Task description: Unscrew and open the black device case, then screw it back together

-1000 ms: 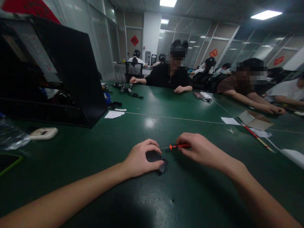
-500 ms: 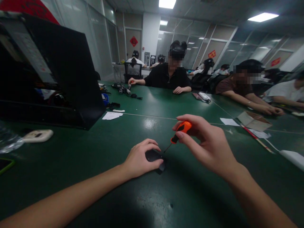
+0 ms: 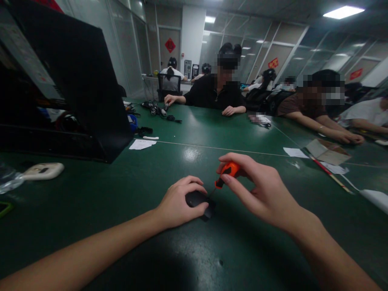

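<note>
A wide green table [image 3: 91,202] carries everything; at its left edge stands a big black open case [image 3: 75,89], with a cream-coloured flat device [image 3: 44,170] lying near it. Across the far edge other people sit with their hands on the tabletop.

Near the middle of the near edge, the left hand [image 3: 178,204] is cupped over a small black device [image 3: 200,202], thumb and fingers pressed against its sides, pinning it flat to the table. The right hand [image 3: 260,190] is just to its right and above, fingertips pinched around the orange handle of a small screwdriver [image 3: 227,171]. The tool's long axis slopes down and leftward, so its thin tip meets the device's right top edge. The device is dark, matte, rounded, mostly hidden under the left hand.
</note>
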Motion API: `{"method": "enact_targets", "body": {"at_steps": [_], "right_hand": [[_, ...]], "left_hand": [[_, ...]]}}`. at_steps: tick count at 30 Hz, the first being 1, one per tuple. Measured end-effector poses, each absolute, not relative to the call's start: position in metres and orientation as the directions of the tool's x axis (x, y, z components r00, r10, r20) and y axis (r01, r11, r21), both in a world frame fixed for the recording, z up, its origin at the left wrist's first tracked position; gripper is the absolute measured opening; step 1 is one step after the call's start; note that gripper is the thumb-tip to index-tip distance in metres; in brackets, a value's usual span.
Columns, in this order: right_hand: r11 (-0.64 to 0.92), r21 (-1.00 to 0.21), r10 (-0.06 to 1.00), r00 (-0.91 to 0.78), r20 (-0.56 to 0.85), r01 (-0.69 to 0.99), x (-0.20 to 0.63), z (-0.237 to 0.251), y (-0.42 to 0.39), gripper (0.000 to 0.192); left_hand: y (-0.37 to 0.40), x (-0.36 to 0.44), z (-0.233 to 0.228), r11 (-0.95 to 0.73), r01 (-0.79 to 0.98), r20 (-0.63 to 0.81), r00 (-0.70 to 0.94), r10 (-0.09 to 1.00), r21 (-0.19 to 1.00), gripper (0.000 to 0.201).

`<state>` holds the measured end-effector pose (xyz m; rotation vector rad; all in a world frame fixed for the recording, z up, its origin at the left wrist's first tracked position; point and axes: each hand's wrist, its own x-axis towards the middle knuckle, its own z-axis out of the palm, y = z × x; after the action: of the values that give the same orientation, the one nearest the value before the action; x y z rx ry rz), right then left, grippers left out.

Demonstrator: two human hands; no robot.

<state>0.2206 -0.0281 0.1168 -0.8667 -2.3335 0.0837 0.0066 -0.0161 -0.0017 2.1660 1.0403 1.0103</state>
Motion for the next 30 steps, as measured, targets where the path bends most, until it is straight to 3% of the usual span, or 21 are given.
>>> {"method": "enact_targets", "body": {"at_steps": [6,13,21,25,30], "right_hand": [[0.803,-0.269,0.582,-0.604,0.545,0.531,0.217,0.125,-0.031,0.028],[0.819,-0.313,0.569,-0.603,0.559,0.481,0.214,0.115,-0.027,0.046],[0.772,-0.451,0.635,-0.569,0.522,0.448,0.208,0.103,-0.026,0.063],[0.777,-0.395,0.629,-0.572,0.527,0.491,0.208,0.098,-0.024,0.065],[0.745,-0.483,0.660,-0.618,0.428,0.461,0.211,0.102,-0.026,0.070]], "left_hand": [[-0.017,0.000,0.000,-0.598,0.410,0.424,0.442,0.791,0.689,0.040],[-0.007,-0.013,0.003,-0.577,0.315,0.321,0.590,0.741,0.753,0.035],[-0.026,0.004,-0.004,-0.517,0.407,0.346,0.424,0.837,0.753,0.031],[-0.024,0.003,-0.003,-0.504,0.378,0.320,0.453,0.832,0.777,0.034],[-0.016,-0.004,0.000,-0.514,0.354,0.301,0.507,0.808,0.781,0.035]]}}
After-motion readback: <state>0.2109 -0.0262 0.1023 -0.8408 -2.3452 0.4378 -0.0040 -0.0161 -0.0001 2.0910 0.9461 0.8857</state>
